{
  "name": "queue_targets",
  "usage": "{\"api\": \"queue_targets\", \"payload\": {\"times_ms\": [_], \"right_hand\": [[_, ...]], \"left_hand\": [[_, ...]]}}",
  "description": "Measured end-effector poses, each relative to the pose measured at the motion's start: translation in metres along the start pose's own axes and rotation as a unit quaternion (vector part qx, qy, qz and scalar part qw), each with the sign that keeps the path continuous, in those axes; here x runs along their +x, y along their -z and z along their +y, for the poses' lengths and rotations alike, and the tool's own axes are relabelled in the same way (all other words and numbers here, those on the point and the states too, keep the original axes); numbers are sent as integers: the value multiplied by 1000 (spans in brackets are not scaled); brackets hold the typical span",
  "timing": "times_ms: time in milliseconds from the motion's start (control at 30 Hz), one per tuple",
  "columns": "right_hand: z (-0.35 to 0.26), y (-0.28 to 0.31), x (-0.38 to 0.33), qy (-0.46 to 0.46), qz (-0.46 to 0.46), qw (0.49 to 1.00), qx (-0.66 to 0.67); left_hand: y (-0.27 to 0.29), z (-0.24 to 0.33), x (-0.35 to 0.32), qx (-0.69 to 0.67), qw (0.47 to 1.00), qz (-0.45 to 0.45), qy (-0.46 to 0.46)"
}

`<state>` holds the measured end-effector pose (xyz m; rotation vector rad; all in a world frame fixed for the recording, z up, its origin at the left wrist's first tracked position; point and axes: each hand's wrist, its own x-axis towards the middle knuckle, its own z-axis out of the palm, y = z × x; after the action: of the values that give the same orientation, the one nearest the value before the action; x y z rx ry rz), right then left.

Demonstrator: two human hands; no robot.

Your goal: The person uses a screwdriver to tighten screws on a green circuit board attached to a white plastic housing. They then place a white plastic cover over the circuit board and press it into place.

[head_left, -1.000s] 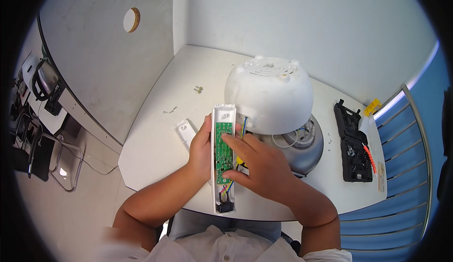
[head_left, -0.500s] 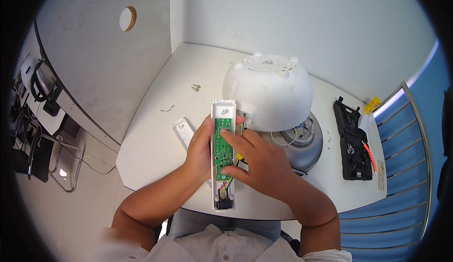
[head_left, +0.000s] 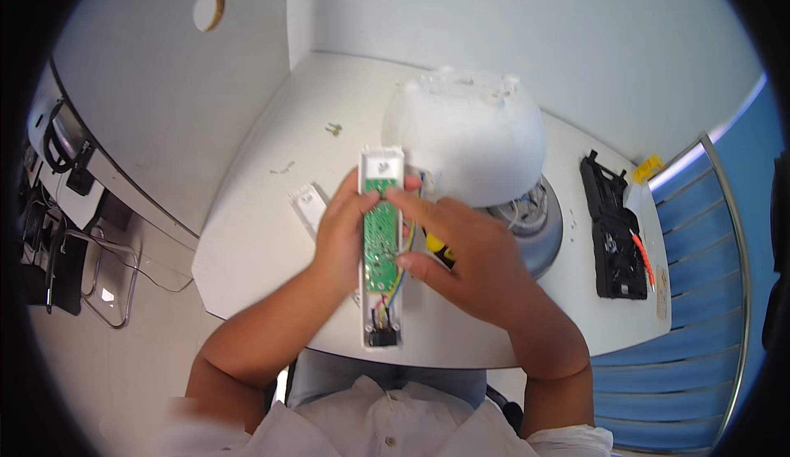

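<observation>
My left hand (head_left: 336, 231) grips a long, narrow white plastic housing (head_left: 370, 159) from its left side, thumb on the upper part of the green circuit board (head_left: 380, 239) inside it. My right hand (head_left: 477, 251) touches the top of the board with its index finger; its thumb is at the board's right edge. A yellow-and-black handle (head_left: 440, 249) shows under the right palm, apparently held by the curled fingers, which are mostly hidden. Coloured wires (head_left: 395, 286) run along the board to a black socket (head_left: 382, 338) at the housing's near end.
Behind my hands a white rounded shell (head_left: 469, 140) sits over a grey metal bowl-like part (head_left: 547, 239). A white strip-shaped cover (head_left: 307, 204) lies at left, with small screws (head_left: 333, 129) beyond. At right are an open black tool case (head_left: 617, 255) and an orange-red flexible shaft (head_left: 643, 259).
The housing has shifted slightly up and left in view. My left thumb now lies on the board. My right thumb has moved from the board's lower part to its right edge.
</observation>
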<state>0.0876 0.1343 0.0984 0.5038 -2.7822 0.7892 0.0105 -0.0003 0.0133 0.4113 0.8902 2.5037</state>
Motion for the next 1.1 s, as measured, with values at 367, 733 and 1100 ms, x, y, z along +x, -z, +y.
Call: {"api": "queue_targets", "payload": {"times_ms": [367, 733, 1100], "right_hand": [[3, 55, -20, -21, 219, 932, 288], [8, 29, -17, 179, 246, 845, 441], [10, -5, -10, 266, 220, 823, 452]], "left_hand": [[3, 0, 9, 20, 999, 13, 39], [10, 4, 12, 11, 1000, 15, 19], [11, 2, 14, -13, 999, 30, 31]]}}
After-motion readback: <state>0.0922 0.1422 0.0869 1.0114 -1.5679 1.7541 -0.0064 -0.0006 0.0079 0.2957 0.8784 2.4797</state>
